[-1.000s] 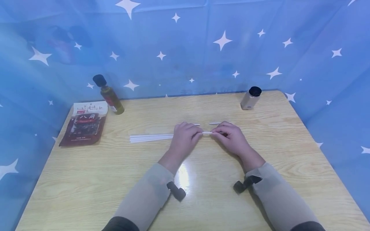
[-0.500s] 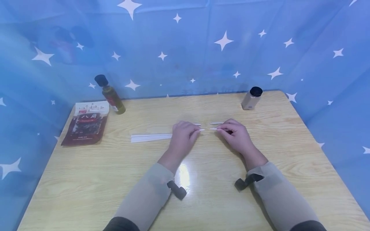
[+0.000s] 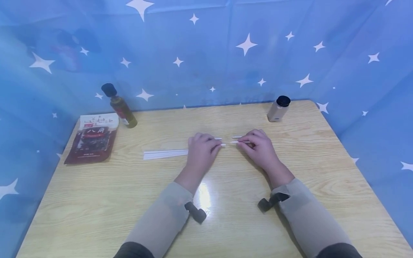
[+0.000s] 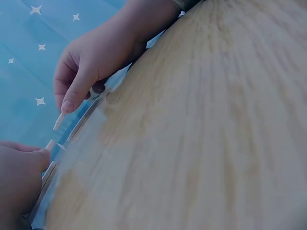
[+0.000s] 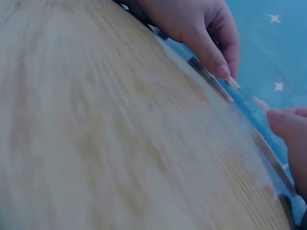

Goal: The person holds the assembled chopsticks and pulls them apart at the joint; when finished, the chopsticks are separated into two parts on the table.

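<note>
My left hand [image 3: 201, 150] pinches a thin white stick [image 3: 223, 144] between thumb and fingers, its short end poking out to the right. Facing it, my right hand [image 3: 259, 148] pinches another thin white stick [image 3: 234, 142], whose tip points left. A small gap separates the two tips, plain in the left wrist view between the left stick [image 4: 51, 144] and the right stick [image 4: 58, 122]. Most of each stick is hidden by the fingers. Just behind the hands lie two more thin pieces, one left [image 3: 218, 138] and one right [image 3: 237, 137], both partly covered.
Several white strips [image 3: 165, 154] lie side by side left of my left hand. Farther left are a dark red spice packet [image 3: 91, 141] and a black-capped bottle [image 3: 124, 111]. A black-lidded jar [image 3: 278, 110] stands at the back right of the wooden table [image 3: 226, 215].
A second ago one white piece spanned both hands' fingertips. By half a second ago it had parted, and each hand holds a piece. Both hands now sit slightly farther back.
</note>
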The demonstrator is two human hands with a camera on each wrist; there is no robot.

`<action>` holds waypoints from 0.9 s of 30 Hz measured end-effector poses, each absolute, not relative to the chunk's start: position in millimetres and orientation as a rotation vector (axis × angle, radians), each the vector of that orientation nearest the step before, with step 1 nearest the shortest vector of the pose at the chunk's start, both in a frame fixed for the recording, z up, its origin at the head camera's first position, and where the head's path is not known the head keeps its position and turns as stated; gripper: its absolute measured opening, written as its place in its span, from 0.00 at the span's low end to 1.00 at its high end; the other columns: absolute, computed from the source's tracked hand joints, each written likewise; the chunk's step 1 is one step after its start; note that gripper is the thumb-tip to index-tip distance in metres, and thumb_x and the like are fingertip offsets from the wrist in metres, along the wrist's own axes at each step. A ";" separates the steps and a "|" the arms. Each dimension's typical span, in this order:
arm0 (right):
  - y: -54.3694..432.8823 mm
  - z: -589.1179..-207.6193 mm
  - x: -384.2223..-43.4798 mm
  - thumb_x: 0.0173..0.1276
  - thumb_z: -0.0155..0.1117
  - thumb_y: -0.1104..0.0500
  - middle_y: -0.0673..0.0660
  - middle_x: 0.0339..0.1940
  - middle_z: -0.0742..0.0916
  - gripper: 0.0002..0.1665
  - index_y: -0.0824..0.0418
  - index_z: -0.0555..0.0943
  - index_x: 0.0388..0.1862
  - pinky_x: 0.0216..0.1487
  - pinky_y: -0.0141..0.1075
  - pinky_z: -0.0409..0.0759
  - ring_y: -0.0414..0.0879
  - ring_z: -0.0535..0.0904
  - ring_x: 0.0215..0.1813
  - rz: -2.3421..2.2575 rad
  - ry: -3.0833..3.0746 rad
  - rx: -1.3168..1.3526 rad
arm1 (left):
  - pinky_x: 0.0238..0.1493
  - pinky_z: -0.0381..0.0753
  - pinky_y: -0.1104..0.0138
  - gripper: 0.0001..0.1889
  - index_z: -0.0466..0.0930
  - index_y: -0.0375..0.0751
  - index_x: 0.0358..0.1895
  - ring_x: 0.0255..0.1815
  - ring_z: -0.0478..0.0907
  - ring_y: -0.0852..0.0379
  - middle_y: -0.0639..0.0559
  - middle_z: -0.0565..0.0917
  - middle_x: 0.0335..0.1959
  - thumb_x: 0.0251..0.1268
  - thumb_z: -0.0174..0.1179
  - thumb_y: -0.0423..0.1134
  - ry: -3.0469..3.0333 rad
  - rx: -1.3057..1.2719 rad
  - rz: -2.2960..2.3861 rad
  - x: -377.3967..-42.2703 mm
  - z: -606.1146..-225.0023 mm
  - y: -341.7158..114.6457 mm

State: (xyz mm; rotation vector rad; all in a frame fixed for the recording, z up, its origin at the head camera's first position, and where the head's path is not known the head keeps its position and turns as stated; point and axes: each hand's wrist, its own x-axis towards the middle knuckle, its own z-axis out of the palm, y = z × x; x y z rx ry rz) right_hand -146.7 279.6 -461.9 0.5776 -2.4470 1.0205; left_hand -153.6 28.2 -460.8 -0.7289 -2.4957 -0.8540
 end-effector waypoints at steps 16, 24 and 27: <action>281.4 -464.4 -155.3 0.64 0.82 0.63 0.63 0.41 0.85 0.06 0.60 0.94 0.39 0.53 0.56 0.66 0.63 0.72 0.48 0.875 -2.476 0.545 | 0.55 0.72 0.53 0.07 0.95 0.56 0.48 0.51 0.75 0.52 0.55 0.85 0.45 0.74 0.71 0.46 -2.627 -0.671 -0.685 -158.0 -460.2 32.4; 281.2 -462.6 -156.7 0.65 0.82 0.62 0.62 0.42 0.85 0.06 0.59 0.94 0.40 0.55 0.55 0.66 0.61 0.72 0.49 0.893 -2.500 0.519 | 0.55 0.73 0.53 0.06 0.95 0.58 0.47 0.51 0.76 0.51 0.55 0.86 0.46 0.73 0.72 0.48 -2.631 -0.636 -0.591 -164.0 -457.3 34.7; 281.1 -461.3 -156.4 0.65 0.82 0.62 0.63 0.43 0.85 0.06 0.59 0.94 0.41 0.55 0.56 0.66 0.62 0.73 0.50 0.883 -2.511 0.508 | 0.53 0.73 0.54 0.06 0.95 0.59 0.46 0.50 0.76 0.52 0.56 0.86 0.45 0.72 0.72 0.48 -2.630 -0.611 -0.591 -166.7 -458.3 36.2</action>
